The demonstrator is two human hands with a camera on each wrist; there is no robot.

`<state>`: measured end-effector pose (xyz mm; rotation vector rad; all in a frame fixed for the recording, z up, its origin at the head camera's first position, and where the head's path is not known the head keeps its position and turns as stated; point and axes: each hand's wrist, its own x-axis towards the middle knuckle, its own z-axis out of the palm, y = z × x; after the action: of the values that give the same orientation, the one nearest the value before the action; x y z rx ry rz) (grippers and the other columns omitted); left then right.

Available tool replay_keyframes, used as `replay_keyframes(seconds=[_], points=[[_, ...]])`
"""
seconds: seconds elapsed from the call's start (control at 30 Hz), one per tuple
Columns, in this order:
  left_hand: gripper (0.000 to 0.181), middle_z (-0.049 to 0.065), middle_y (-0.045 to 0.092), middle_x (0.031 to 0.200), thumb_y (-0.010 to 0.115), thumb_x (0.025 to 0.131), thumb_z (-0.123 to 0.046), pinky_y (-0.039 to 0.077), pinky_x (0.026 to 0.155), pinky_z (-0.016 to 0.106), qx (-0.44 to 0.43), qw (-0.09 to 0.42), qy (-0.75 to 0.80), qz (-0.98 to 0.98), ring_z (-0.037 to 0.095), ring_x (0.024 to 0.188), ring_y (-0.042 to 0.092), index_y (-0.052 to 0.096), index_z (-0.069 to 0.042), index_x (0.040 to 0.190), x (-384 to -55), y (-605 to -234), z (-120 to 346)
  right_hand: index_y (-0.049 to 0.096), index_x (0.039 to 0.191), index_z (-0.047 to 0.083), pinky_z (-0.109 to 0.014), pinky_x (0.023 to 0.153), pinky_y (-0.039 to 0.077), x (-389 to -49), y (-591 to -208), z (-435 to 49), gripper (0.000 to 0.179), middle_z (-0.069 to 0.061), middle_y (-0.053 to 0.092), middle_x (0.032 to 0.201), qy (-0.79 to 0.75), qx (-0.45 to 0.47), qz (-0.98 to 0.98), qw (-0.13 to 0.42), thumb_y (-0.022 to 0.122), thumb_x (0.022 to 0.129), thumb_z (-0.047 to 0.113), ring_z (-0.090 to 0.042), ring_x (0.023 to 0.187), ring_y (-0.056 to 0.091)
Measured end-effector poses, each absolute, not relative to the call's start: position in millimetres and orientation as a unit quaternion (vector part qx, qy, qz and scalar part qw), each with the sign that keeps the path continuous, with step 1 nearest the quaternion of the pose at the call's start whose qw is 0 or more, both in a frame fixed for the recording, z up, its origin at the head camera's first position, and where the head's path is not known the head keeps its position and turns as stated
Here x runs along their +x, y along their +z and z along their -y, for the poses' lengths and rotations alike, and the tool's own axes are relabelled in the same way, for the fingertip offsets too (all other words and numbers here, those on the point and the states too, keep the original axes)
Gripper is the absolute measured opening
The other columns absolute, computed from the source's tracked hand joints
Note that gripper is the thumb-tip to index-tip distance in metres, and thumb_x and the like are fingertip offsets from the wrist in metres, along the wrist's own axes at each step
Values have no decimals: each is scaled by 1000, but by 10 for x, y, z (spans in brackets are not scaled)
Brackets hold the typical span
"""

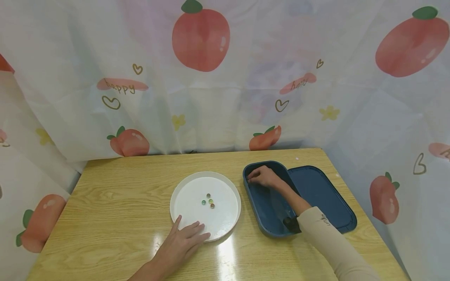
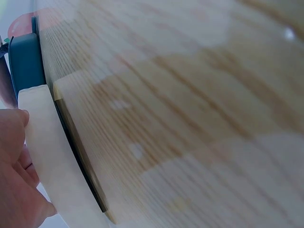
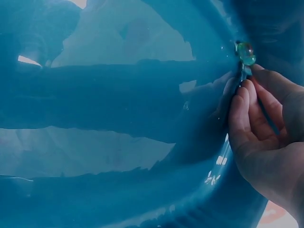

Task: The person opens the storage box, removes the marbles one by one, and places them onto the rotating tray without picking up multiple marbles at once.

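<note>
Round white tray (image 1: 190, 195) is touched at seven o'clock by spread left hand (image 1: 182, 242); in oblong blue box (image 1: 263, 208), right hand (image 1: 264, 177) grip is unclear.

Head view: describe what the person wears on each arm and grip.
The right arm has a beige sleeve with dark lettering near its cuff and a small black item alongside. Left grip and right grip are ungloved; the visible left forearm is bare.

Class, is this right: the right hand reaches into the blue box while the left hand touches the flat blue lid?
The lid is wrong: in the head view, the left hand touches the round white tray, while the right hand reaches into the blue box.
</note>
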<state>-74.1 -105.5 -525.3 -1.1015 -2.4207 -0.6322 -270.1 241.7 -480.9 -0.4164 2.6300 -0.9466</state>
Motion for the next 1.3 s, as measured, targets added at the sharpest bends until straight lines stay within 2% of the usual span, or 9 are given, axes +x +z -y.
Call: replay_keyframes(seconds=[0.37,0.53,0.8,0.97,1.1,1.3], points=[[27,9,70,120,69,88,-19,37,93,74,-398,203,-231,864,27,114,65,74,-19,115,-739,-5268,1053,77,102,3,-36,74,53,-2707,-4828,-2437,14,-5,74,95,-332,-146,-920,147,66,94,9,-17,84,65],[28,9,70,121,71,87,-19,37,94,73,-397,203,-227,866,26,114,65,74,-19,115,-737,-5269,1057,75,101,-1,-32,72,54,-2691,-4789,-2486,16,-6,75,93,-369,-132,-908,147,66,93,9,-14,82,67],[29,8,70,121,71,87,-19,37,95,72,-398,203,-225,866,26,115,64,74,-19,116,-736,-5263,1054,71,104,-5,-40,77,57,-2657,-4644,-2528,19,-14,73,95,-437,-91,-881,157,70,93,9,-27,86,71],[29,7,70,121,70,87,-19,37,95,71,-397,206,-217,867,25,115,65,74,-20,116,-737,-5260,1058,70,107,-5,-46,84,56,-2639,-4534,-2505,22,-15,72,99,-456,-102,-870,156,70,93,12,-36,96,69],[29,7,70,121,70,87,-19,37,95,71,-398,206,-215,868,25,115,65,74,-20,116,-739,-5262,1060,67,112,-7,-50,91,53,-2613,-4424,-2443,25,-17,71,105,-481,-113,-855,161,68,95,12,-38,104,66],[27,7,70,121,67,90,-21,37,95,71,-399,209,-216,866,25,114,65,74,-21,116,-742,-5266,1061,67,118,-7,-46,92,52,-2541,-4248,-2280,28,-18,71,110,-487,-155,-846,153,66,96,11,-33,105,66]])
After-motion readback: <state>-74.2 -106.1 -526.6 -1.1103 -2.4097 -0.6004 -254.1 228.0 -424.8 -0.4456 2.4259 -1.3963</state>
